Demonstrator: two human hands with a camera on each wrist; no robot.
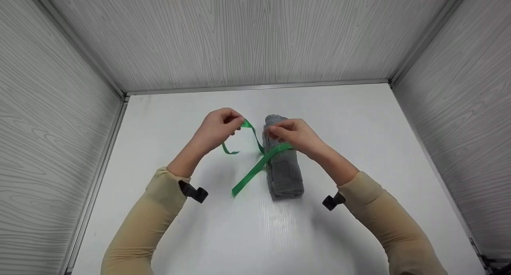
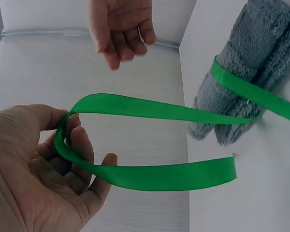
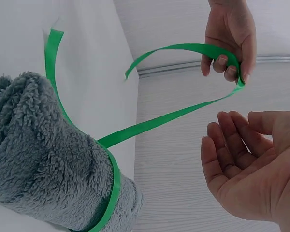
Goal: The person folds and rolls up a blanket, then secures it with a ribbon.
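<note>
A rolled grey towel [image 1: 285, 175] lies lengthwise on the white table, with a green ribbon [image 1: 255, 170] wrapped around its middle. To the left of the roll, my left hand [image 1: 220, 127] pinches one length of the ribbon between thumb and forefinger. From that pinch the ribbon's end hangs free, as the left wrist view shows below the fingers. The ribbon's other end trails over the table toward the front left. Above the towel, my right hand [image 3: 251, 169] holds nothing, its fingers loosely bent and apart from the ribbon.
Grey wood-grain panels [image 1: 255, 39] wall the table [image 1: 159, 107] at the back and on both sides. A black wrist camera [image 1: 194, 192] sits at the left cuff and another black camera [image 1: 333, 202] at the right cuff.
</note>
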